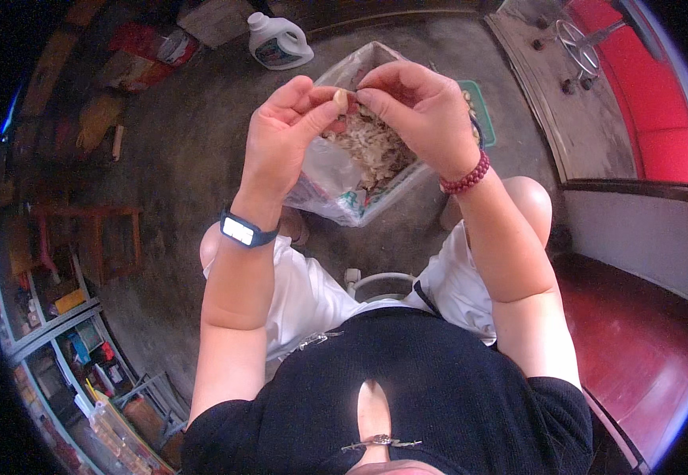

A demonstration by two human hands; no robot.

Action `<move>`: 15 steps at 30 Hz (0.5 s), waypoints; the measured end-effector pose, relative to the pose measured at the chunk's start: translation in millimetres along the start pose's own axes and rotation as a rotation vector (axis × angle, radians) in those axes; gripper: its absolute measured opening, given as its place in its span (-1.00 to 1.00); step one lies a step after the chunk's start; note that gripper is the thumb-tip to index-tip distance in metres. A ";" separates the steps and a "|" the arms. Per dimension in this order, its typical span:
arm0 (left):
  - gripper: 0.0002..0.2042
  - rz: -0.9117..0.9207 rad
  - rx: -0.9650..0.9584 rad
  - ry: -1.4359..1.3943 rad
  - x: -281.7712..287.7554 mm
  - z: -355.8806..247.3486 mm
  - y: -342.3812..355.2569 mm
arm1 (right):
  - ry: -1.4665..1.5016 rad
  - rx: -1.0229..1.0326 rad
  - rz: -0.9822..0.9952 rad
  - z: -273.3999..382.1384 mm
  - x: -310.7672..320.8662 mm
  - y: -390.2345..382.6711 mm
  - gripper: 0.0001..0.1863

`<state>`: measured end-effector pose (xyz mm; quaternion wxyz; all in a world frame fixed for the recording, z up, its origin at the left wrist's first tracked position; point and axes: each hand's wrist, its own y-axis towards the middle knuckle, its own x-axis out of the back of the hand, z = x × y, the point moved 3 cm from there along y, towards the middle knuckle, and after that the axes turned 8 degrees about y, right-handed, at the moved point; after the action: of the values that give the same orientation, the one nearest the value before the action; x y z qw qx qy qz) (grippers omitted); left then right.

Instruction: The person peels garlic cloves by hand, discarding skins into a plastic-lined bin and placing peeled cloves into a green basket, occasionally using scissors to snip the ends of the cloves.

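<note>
My left hand (300, 127) pinches a small pale clove (339, 100), which looks like garlic, between thumb and fingers. My right hand (411, 111) meets it from the right, its thumb and forefinger pinched at the clove or a bit of its skin, too small to make out. Both hands are over a white tub (382, 205) lined with a clear plastic bag (324, 182) and holding papery peels (372, 150). Behind my right hand, partly hidden, a green tray (477, 111) holds several pale pieces.
A white jug (279, 46) stands beyond the tub, with red bags (150, 55) at far left. A wooden stool (102, 214) and cluttered shelves (75, 348) line the left. A wheeled chair base (570, 55) stands at upper right. My knees flank the tub.
</note>
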<state>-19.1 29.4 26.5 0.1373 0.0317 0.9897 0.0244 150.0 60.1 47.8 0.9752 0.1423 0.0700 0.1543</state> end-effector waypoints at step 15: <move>-0.80 0.176 0.111 0.327 -4.5 -4.3 -7.6 | -0.168 -0.008 0.356 12.8 6.5 -3.1 -0.89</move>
<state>-16.3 21.3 31.4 -0.0302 0.1212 0.9921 -0.0134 159.3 56.2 58.4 0.9355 0.1610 -0.0385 0.3120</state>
